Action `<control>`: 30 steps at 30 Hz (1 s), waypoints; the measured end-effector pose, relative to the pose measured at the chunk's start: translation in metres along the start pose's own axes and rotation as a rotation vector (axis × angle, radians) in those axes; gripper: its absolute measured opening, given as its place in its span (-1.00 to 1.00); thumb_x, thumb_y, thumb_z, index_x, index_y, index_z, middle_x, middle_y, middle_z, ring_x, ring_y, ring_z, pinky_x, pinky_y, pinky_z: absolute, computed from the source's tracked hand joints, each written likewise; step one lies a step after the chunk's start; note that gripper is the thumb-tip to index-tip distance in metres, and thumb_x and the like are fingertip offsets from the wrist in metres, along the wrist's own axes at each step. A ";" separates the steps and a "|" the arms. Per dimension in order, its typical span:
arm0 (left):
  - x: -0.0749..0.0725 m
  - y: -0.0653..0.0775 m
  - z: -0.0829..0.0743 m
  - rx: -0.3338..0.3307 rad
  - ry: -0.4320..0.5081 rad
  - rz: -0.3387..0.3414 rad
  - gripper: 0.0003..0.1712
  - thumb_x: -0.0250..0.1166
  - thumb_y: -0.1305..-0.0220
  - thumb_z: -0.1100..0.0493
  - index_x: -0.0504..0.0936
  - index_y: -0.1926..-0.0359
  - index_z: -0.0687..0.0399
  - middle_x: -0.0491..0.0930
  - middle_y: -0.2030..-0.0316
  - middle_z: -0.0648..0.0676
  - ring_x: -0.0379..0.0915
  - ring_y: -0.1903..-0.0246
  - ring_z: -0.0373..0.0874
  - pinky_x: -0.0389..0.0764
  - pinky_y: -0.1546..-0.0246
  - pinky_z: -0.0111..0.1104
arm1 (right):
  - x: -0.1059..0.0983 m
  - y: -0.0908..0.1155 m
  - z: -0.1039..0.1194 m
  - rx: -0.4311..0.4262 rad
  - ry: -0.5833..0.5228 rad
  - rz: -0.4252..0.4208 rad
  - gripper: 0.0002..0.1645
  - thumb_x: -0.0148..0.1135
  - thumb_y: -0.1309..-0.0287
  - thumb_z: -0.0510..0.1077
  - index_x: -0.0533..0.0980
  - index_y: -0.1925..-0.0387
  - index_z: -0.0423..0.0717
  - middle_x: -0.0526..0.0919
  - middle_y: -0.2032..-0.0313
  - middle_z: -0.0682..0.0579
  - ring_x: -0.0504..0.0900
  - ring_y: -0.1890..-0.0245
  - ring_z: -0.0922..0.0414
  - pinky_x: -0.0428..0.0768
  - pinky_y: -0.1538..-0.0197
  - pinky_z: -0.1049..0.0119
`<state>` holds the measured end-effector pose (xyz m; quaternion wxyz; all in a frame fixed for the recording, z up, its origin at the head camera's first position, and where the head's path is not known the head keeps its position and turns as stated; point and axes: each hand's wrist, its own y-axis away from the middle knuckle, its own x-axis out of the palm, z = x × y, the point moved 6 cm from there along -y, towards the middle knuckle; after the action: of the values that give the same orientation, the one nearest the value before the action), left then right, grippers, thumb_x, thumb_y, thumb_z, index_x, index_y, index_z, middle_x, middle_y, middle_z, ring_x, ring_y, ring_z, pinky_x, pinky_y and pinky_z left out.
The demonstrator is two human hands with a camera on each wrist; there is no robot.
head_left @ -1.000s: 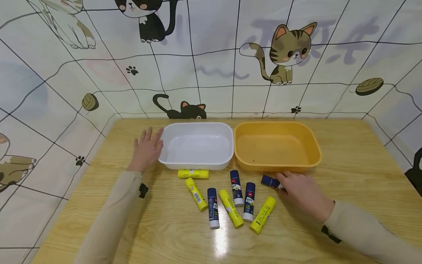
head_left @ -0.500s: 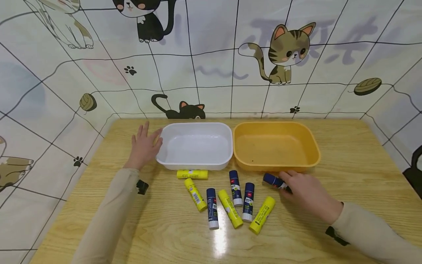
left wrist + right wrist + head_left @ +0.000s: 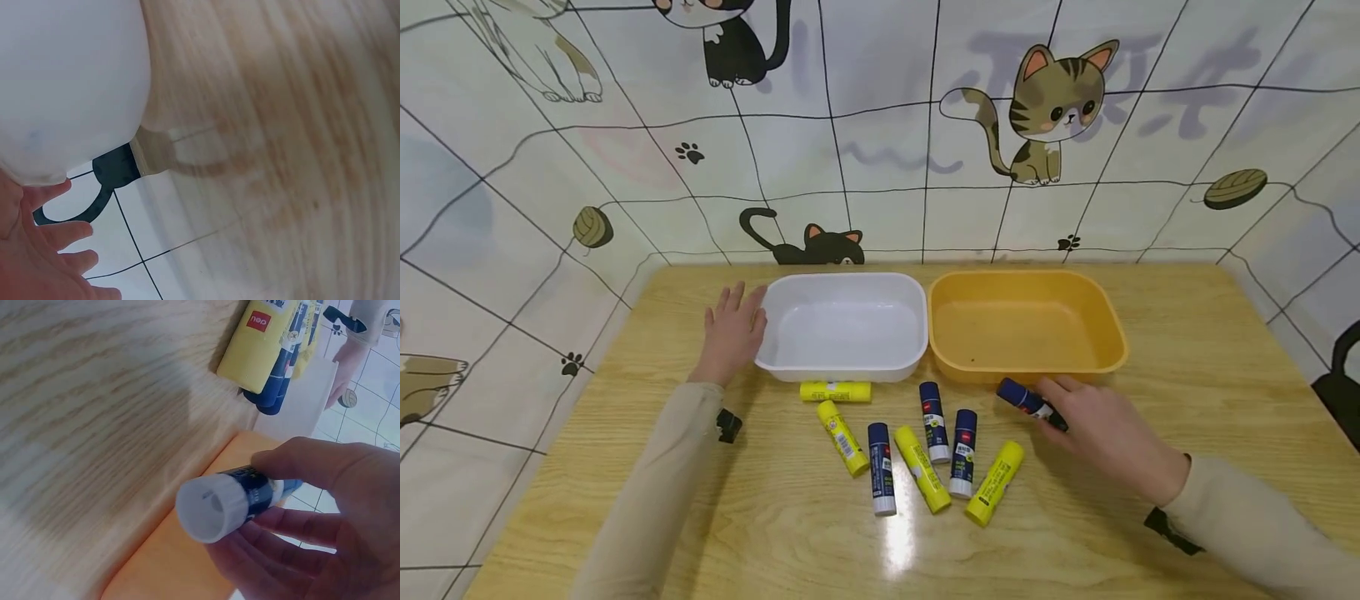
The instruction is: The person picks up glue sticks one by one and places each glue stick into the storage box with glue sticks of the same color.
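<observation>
Between thumb and fingers my right hand (image 3: 1101,425) pinches a dark blue glue stick (image 3: 1024,398), just in front of the yellow-orange basin (image 3: 1028,367). Its white base (image 3: 212,507) faces the camera in the right wrist view. My left hand (image 3: 732,335) touches the left rim of the white basin (image 3: 842,367) with its fingers spread. In the left wrist view the thumb lies against the white basin's side (image 3: 69,81). On the table in front of the basins lie several glue sticks, among them a blue one (image 3: 882,468) and a yellow one (image 3: 995,483).
Both basins stand side by side near the table's back edge, before a cat-print cloth (image 3: 880,133). One yellow glue stick (image 3: 835,392) lies right along the white basin's front. Bare wooden table (image 3: 1210,367) shows at the right.
My right hand has drawn the blue glue stick slightly up and turned it a little, so more of it shows. The left hand stays at the white basin, its fingers shifting slightly.
</observation>
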<state>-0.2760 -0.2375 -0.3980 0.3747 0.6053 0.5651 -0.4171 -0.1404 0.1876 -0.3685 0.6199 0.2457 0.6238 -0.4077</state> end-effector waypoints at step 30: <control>0.005 -0.001 0.004 -0.046 0.047 0.022 -0.42 -0.28 -0.55 0.06 0.07 -0.49 0.09 -0.02 -0.42 0.40 -0.33 -0.42 0.32 -0.29 -0.27 0.31 | -0.033 -0.034 -0.041 0.165 -0.228 0.228 -0.69 0.41 -0.03 -0.13 0.53 0.26 -0.24 0.61 0.48 0.10 0.51 0.53 0.24 0.49 0.51 0.31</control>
<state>-0.2772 -0.2394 -0.4037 0.3795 0.6124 0.5764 -0.3856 -0.1882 0.2089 -0.3331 0.7064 0.3173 0.4821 -0.4097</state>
